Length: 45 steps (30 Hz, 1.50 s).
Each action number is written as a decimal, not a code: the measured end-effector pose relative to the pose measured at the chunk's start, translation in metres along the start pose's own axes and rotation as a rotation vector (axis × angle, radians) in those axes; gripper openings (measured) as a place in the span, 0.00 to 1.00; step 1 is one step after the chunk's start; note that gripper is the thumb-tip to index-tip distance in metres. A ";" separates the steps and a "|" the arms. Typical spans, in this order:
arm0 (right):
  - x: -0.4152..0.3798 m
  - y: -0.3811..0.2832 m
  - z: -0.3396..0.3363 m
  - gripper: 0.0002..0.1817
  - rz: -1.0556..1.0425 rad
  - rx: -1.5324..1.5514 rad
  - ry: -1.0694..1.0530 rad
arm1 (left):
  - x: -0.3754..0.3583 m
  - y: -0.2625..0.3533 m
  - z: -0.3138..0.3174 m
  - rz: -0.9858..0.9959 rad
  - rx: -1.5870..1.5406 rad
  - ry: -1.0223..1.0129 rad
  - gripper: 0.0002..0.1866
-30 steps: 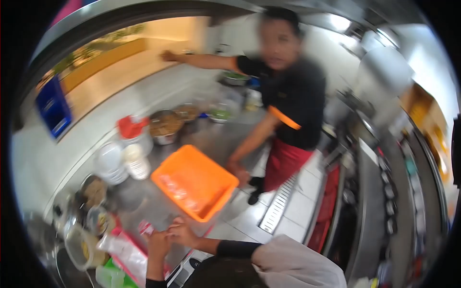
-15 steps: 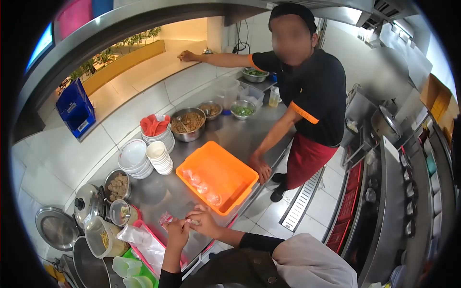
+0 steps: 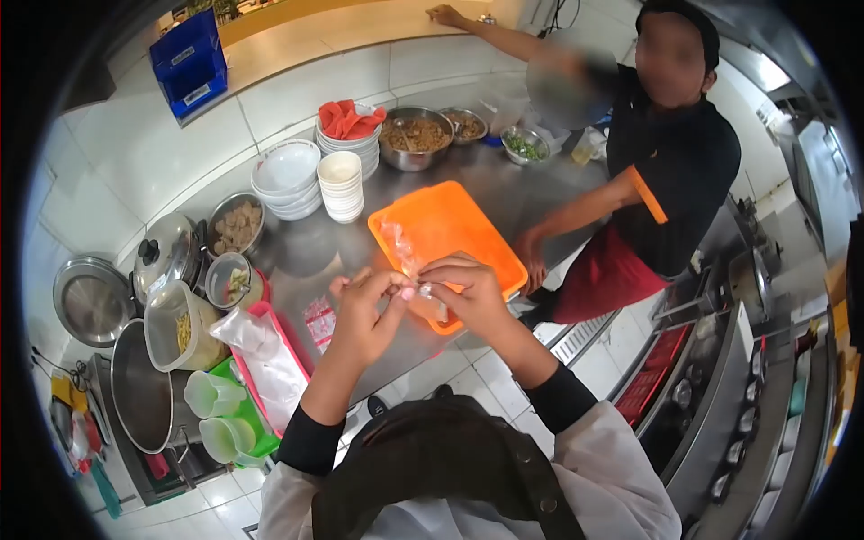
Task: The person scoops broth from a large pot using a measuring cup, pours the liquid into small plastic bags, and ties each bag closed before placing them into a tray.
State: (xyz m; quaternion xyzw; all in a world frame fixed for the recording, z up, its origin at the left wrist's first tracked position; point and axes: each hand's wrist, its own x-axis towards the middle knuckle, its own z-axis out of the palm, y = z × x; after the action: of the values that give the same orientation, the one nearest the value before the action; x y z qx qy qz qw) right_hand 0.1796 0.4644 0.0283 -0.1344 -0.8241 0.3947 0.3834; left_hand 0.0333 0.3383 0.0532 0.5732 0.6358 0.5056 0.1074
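Both my hands are raised over the near edge of an orange tray [image 3: 486, 243]. My left hand [image 3: 371, 310] and my right hand [image 3: 470, 290] are closed in a pinch, almost meeting, on the top of a small clear plastic bag [image 3: 432, 310]. It hangs below my fingers, and its contents are hard to make out. Other clear plastic bags [image 3: 396, 236] lie along the tray's left side, partly behind my hands. On the steel table left of my left hand lies a red-and-white printed packet [image 3: 319, 322].
Stacked paper cups [image 3: 340, 184], bowls [image 3: 286, 175] and metal bowls of food [image 3: 416, 135] line the wall side. A pink tray [image 3: 301, 346] with plastic bags stands at left. A co-worker's hand [image 3: 531, 261] rests at the table's right edge.
My hands have come up and further over the tray, and a small clear bag now shows between them. The view has tilted downward. The printed packet, earlier beside my left hand, lies on the table.
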 end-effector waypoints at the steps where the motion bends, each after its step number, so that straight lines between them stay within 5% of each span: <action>1: 0.002 0.001 -0.009 0.05 0.014 -0.024 -0.013 | 0.001 -0.002 0.000 -0.022 0.003 0.019 0.07; 7: -0.035 0.079 -0.025 0.06 0.146 -0.288 -0.169 | -0.048 -0.052 0.013 -0.282 -0.123 0.000 0.03; 13: -0.051 0.137 -0.046 0.06 0.569 0.373 -0.394 | -0.084 -0.065 0.016 -0.433 -0.088 -0.085 0.04; 20: -0.053 0.187 -0.022 0.07 0.473 0.367 -0.754 | -0.039 -0.077 0.075 -0.241 0.392 -0.173 0.20; 23: -0.067 0.183 -0.001 0.09 0.472 0.268 -0.589 | -0.019 -0.113 0.123 -0.104 0.499 -0.062 0.14; 26: -0.060 0.168 -0.007 0.10 0.247 0.134 -0.426 | 0.000 -0.139 0.134 -0.207 0.555 -0.331 0.06; 29: -0.051 0.162 -0.032 0.12 0.260 -0.271 -0.400 | 0.010 -0.143 0.136 -0.155 0.502 -0.156 0.02; 32: -0.060 0.166 -0.022 0.13 0.492 -0.348 -0.550 | 0.013 -0.141 0.132 -0.181 0.470 -0.229 0.06; 35: -0.056 0.155 -0.029 0.12 0.354 -0.355 -0.482 | 0.006 -0.123 0.121 -0.164 0.415 0.031 0.14; 38: -0.012 0.090 -0.045 0.11 0.222 -0.270 0.099 | -0.016 -0.094 0.065 -0.323 0.195 0.312 0.15; 40: 0.010 0.041 -0.033 0.11 0.162 -0.205 0.227 | -0.056 -0.097 0.028 -0.344 0.119 0.521 0.13; 43: 0.007 0.026 0.054 0.11 0.073 0.183 -0.021 | -0.122 -0.086 -0.015 -0.323 0.207 0.686 0.09; 45: -0.005 0.054 0.134 0.14 0.108 0.082 -0.434 | -0.166 -0.081 -0.024 -0.383 0.184 0.723 0.07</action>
State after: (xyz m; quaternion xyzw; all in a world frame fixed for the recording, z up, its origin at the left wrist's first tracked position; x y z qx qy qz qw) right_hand 0.0797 0.4232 -0.0682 -0.0745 -0.8622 0.4674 0.1805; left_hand 0.0188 0.2002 -0.0714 0.2376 0.7700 0.5864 -0.0822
